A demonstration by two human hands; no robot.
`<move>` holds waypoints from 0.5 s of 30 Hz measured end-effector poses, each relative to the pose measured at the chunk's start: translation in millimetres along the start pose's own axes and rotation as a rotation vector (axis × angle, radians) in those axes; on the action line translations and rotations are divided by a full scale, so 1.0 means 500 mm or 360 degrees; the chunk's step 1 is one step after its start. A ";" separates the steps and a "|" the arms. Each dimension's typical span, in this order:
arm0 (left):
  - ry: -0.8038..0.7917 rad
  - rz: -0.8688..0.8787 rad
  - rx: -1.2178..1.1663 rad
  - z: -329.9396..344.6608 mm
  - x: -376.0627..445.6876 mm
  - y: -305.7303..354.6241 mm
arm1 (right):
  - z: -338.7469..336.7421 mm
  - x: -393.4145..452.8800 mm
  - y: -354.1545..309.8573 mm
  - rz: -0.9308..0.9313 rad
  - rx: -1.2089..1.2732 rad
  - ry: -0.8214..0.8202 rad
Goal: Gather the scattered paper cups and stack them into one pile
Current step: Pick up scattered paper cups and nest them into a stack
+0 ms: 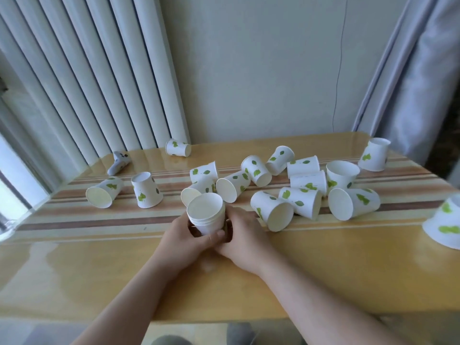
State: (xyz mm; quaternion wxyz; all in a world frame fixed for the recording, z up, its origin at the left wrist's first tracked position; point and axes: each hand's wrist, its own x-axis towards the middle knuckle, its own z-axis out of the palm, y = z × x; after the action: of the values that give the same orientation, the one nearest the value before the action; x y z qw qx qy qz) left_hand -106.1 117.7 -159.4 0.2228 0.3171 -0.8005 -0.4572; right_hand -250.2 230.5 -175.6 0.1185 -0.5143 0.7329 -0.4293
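A short stack of white paper cups (206,213) with nested rims stands mouth-up near the middle of the table. My left hand (185,241) wraps its lower part, thumb across the front. My right hand (242,235) presses against the stack's right side. Several loose cups with green leaf prints lie scattered behind: one on its side (272,210) just right of my hands, another (232,186) right behind the stack, an upside-down one (146,190) at the left and a tipped one (104,191) beside it.
The wooden table (99,265) has striped bands across its far half. A cup (178,147) lies by the radiator at the back, a small crumpled white thing (119,162) to its left. An upside-down cup (445,225) sits at the right edge, another (374,154) at the far right corner.
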 end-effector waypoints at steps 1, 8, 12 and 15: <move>0.0085 0.0010 -0.0045 0.000 -0.003 -0.003 | 0.001 -0.004 -0.001 -0.0023 -0.0071 -0.0055; 0.0373 0.0034 -0.0042 0.000 -0.009 -0.017 | -0.136 -0.041 0.029 -0.0474 -0.0756 0.0727; 0.0288 0.0041 0.0072 0.006 -0.008 -0.015 | -0.180 -0.036 0.060 -0.0048 -0.1302 0.0558; 0.0266 0.0034 0.0114 0.005 -0.010 -0.012 | -0.155 -0.040 0.074 0.0030 -0.1418 0.0406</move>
State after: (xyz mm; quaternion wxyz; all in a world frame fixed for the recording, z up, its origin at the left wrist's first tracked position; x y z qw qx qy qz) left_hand -102.3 120.4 -166.0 0.2820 0.3535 -0.7983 -0.3978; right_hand -313.2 290.5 -162.1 -0.2012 -0.4515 0.8593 -0.1314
